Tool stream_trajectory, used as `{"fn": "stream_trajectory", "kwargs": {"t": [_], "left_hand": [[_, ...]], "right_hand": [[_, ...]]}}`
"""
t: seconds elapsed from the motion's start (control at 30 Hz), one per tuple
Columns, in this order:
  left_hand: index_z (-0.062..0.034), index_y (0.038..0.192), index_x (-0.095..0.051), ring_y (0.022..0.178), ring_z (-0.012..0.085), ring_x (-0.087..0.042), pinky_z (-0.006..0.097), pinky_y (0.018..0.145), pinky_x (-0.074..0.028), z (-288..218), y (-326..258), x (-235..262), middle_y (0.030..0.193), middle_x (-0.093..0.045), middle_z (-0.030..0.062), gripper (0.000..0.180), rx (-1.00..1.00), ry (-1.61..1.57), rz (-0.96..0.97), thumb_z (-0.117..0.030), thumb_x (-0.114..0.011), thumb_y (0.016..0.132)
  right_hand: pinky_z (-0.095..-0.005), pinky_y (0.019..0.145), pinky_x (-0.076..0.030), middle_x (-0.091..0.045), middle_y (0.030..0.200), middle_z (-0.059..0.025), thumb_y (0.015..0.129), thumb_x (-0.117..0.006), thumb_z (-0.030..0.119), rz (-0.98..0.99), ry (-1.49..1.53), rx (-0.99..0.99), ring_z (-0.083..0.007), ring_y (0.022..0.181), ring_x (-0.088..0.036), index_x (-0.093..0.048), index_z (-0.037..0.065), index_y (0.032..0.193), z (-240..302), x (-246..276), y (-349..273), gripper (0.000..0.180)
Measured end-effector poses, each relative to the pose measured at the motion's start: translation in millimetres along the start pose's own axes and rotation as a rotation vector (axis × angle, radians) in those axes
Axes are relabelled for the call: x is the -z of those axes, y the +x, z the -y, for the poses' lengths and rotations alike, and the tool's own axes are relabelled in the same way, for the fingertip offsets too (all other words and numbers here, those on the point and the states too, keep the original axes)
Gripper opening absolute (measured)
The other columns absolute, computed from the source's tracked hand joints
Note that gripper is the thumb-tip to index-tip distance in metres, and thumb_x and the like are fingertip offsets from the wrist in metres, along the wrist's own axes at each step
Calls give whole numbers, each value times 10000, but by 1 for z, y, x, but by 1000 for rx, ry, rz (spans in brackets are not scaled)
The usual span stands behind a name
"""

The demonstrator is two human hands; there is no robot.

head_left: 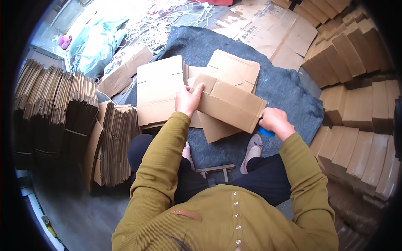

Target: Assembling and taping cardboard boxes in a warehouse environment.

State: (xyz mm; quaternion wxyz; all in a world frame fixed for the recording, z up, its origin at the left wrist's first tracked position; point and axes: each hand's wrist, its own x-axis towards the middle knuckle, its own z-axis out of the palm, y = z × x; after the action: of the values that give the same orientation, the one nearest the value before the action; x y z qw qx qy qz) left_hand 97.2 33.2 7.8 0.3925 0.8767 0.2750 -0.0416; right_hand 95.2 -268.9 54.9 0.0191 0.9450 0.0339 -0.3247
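A brown cardboard box (232, 102), folded into a long narrow shape, lies slanted in front of me over flat cardboard. My left hand (188, 99) grips its left end, thumb on top. At its right end, my right hand (275, 121) is closed around a small tool (266, 132). Only a blue part and a dark bit of it show, so its kind is hidden. Beneath and beyond the box lie flat cardboard blanks (160, 85) with cut slots, and another flat blank (234, 69) sits at the far side.
A dark blue-grey cloth (289, 90) covers the floor under the work. Upright bundles of flattened cardboard (52, 94) stand at the left, with a looser stack (119, 144) nearer me. Folded boxes (356, 102) are piled along the right. Tangled white straps (167, 19) lie beyond.
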Motion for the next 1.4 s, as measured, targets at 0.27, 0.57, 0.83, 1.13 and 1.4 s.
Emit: {"fn": "stream_trajectory", "kwargs": {"t": [0.27, 0.57, 0.83, 1.13, 1.4], "left_hand": [[-14, 997, -574, 992, 326, -648, 404, 881, -497, 46, -48, -62, 1027, -667, 214, 620, 106, -210, 56, -558, -755, 763], [-37, 1190, -564, 1159, 339, -507, 490, 982, -397, 9, -94, -55, 1185, -542, 161, 445, -206, -3, -355, -372, -649, 909], [-75, 1136, -585, 882, 72, -549, 225, 747, -438, -80, -152, -31, 1002, -610, -4, 343, -26, -1189, 751, -389, -493, 1030], [-75, 945, -633, 726, 76, -574, 227, 656, -452, -53, -157, -45, 821, -630, -6, 224, 160, -1179, 674, -266, -540, 1016], [-46, 943, -650, 663, 74, -585, 226, 599, -468, -19, -171, -28, 795, -650, 12, 196, 214, -1178, 499, -240, -669, 952]], "right_hand": [[-429, 899, -524, -701, 1109, -189, 830, -666, 359, -226, 44, -229, -338, 1066, -666, -725, 56, 1055, -59, 24, 16, 383], [-275, 840, -523, -709, 1033, -77, 847, -751, 209, -273, 1310, 466, -125, 898, -650, -657, -31, 1194, -111, 36, -57, 432], [-278, 840, -525, -710, 1019, -78, 803, -756, 164, -113, 1174, 600, -122, 911, -646, -674, -33, 1154, -71, 49, -79, 411], [-264, 783, -522, -696, 958, -46, 832, -744, 280, 161, 1026, 525, -102, 853, -637, -672, -26, 1091, -63, 30, -65, 407], [-251, 763, -485, -662, 910, -35, 834, -746, 405, 455, 941, 614, -91, 830, -588, -662, -24, 1046, -42, 13, -63, 485]]}}
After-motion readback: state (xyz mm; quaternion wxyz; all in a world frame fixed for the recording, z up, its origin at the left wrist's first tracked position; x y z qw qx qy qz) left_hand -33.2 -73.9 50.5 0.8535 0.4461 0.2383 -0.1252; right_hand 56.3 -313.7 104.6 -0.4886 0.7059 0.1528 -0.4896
